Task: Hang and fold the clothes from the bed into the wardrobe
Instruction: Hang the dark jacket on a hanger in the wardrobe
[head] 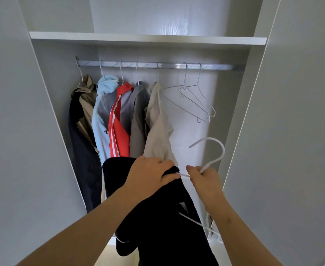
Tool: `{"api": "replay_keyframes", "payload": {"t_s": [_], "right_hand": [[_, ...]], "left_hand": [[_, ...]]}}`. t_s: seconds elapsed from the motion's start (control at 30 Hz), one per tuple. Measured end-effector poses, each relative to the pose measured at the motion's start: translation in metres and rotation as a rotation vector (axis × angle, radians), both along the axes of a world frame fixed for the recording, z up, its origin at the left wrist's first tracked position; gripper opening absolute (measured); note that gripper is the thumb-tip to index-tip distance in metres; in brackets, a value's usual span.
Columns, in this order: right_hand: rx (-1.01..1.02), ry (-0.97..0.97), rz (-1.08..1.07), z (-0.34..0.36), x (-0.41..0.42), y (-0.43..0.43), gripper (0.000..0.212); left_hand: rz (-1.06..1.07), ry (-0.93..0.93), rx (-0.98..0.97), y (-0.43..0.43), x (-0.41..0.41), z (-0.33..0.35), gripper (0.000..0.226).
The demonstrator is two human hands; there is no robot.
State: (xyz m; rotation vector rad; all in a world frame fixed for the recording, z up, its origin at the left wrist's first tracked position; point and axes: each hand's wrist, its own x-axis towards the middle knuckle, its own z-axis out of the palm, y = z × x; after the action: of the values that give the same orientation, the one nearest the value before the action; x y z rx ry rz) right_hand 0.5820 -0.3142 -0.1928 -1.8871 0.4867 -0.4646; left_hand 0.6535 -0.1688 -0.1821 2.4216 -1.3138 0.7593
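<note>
Black garment (157, 223) in left fingers (167, 169), white hanger (222, 149) in right fingers (194, 170); five garments (119, 131) hung.

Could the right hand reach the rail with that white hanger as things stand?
Probably yes. The right hand grips the white hanger below the rail, and the stretch right of the two empty hangers is bare. The left hand holds the dark garment lower down.

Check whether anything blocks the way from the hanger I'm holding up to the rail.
Nothing visible blocks it. The white hanger in the right hand sits below the rail, near its bare right end; two empty hangers hang left of that line; aim right of them.
</note>
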Motion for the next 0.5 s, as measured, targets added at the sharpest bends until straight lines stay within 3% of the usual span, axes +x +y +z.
{"api": "replay_keyframes", "payload": {"t_s": [0.1, 0.2, 0.27, 0.37, 0.5], "right_hand": [[-0.191, -0.089, -0.071, 0.006, -0.001, -0.003, 0.047], [-0.271, -0.383, -0.197, 0.007, -0.007, -0.004, 0.016], [-0.269, -0.495, -0.259, 0.003, -0.01, -0.006, 0.014], [-0.096, -0.395, -0.087, -0.007, -0.012, -0.009, 0.027], [-0.003, -0.226, 0.247, -0.016, -0.008, -0.004, 0.024]], "left_hand": [[0.068, 0.152, -0.053, -0.004, -0.004, -0.007, 0.045], [0.136, 0.264, -0.17, -0.01, -0.005, -0.008, 0.037], [0.167, 0.314, -0.235, -0.014, -0.004, -0.007, 0.036], [0.204, 0.343, -0.327, -0.018, -0.003, -0.001, 0.034], [0.216, 0.345, -0.395, -0.026, -0.002, 0.009, 0.028]]}}
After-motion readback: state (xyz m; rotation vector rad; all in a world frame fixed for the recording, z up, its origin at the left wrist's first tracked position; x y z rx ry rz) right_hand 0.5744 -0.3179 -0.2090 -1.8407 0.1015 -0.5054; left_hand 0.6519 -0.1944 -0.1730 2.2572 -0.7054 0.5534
